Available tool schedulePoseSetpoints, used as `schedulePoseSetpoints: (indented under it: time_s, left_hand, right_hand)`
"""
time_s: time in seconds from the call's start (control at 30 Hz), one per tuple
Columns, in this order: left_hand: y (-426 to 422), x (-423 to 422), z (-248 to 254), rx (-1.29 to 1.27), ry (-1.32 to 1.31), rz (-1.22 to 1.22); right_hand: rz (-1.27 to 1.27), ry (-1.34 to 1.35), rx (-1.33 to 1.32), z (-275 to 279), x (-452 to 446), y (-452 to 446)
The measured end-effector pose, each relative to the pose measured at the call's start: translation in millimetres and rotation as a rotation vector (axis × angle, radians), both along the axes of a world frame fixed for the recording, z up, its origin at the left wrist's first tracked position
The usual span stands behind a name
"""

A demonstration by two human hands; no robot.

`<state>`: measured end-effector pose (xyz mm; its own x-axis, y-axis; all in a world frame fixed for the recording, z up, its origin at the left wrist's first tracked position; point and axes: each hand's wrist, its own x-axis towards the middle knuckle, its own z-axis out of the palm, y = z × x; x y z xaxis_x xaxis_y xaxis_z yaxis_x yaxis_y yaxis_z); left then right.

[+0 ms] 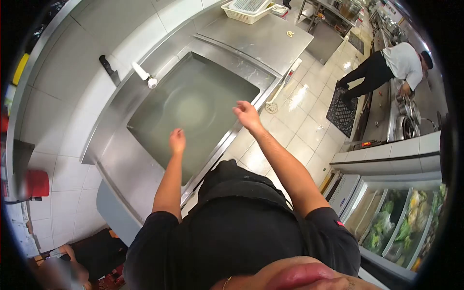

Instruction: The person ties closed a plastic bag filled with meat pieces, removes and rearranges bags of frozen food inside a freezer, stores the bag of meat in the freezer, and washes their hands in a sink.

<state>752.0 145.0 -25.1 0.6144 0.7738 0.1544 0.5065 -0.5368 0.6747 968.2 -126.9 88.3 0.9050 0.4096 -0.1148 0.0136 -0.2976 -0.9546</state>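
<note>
A large steel sink (227,72) full of cloudy grey-green water (188,108) lies in front of me. My left hand (177,141) hangs over the water, fingers loosely bent and nothing visible in them. Near the sink's right edge is my right hand (247,116), its fingers slightly apart and holding nothing that I can see. Neither hand appears to touch the water. A white tap (145,75) sticks out from the wall side of the sink, and a black-handled knife (109,69) is on the wall beside it.
A steel drainboard (251,41) bears a small yellowish item (290,34) and a cream plastic basket (246,13). Wet tiled floor (309,111) lies to the right. A co-worker (386,67) bends over pots by a black mat (342,108). Vegetable bins (391,227) are lower right; another person (87,256), lower left.
</note>
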Motion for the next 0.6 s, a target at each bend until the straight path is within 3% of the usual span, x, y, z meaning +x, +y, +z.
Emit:
schedulePoseSetpoints:
  time_s: [0.07,0.17,0.23,0.27,0.3,0.33,0.4,0.47,0.5,0.6]
  left_hand:
    - [25.6,-17.6,-35.8,0.078,0.110,0.096]
    - [49.6,-25.5,-67.3,-0.110,0.344,0.218]
    - [49.9,-22.4,-77.4,-0.164,0.280,0.237]
    - [50.5,-19.7,-85.4,-0.193,0.261,0.265]
    - [58.0,-15.4,-100.6,-0.193,0.186,0.285]
    - [55.2,-4.1,-80.9,-0.204,0.214,0.309]
    - [52.4,13.4,-62.9,-0.251,0.071,0.282]
    - [63.5,34.8,-77.4,-0.387,0.129,0.314]
    - [63.8,45.4,-74.2,-0.365,0.130,0.289]
    - [69.9,70.8,-73.5,-0.290,0.042,0.205]
  right_hand:
    - [0.084,-0.025,-0.087,-3.3,21.6,29.8]
    - [0.187,0.012,-0.227,-41.1,69.0,70.6]
    - [0.236,-0.129,-0.352,-45.1,94.1,84.9]
    - [0.244,0.077,-0.342,-31.8,100.1,89.6]
    - [0.223,0.093,-0.289,-61.4,118.3,96.1]
    - [0.206,0.161,-0.273,-68.6,128.1,102.0]
    - [0.194,0.051,-0.373,-109.6,154.1,106.6]
    - [0.116,0.188,-0.456,-161.3,165.0,113.6]
    - [0.023,0.542,-0.378,-150.8,152.5,124.6]
    - [-0.037,1.094,0.017,-141.6,115.3,159.1]
